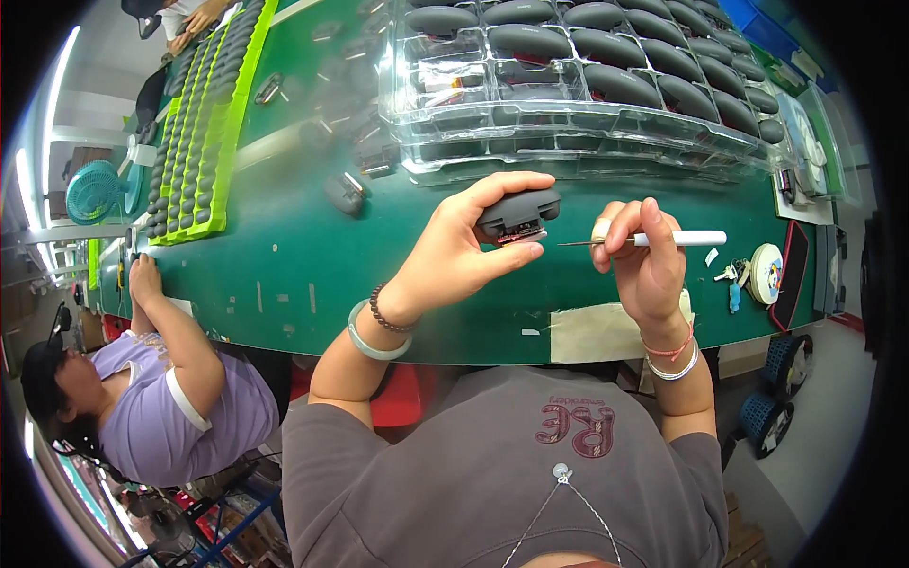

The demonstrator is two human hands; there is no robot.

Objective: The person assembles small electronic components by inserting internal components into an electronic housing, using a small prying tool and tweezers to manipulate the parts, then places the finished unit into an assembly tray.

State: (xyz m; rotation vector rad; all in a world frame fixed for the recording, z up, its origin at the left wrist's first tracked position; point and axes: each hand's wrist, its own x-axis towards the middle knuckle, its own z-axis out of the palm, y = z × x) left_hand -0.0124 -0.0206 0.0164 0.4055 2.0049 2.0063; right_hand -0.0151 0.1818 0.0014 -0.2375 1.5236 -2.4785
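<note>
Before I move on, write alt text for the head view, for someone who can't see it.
A person's left hand holds a dark grey rounded part, while the right hand points a thin-tipped, white-handled tool toward it. Clear plastic trays of similar dark parts stand beyond on a green table, with a co-worker at the left.

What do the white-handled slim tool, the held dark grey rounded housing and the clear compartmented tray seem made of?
White-handled slim tool: probably smooth plastic, from its even white handle; shaft likely metal, being thin and straight.
Dark grey rounded housing: seemingly matt moulded plastic, from its dull shading.
Clear compartmented tray: probably thin glossy plastic, from its see-through walls and highlights.
</note>
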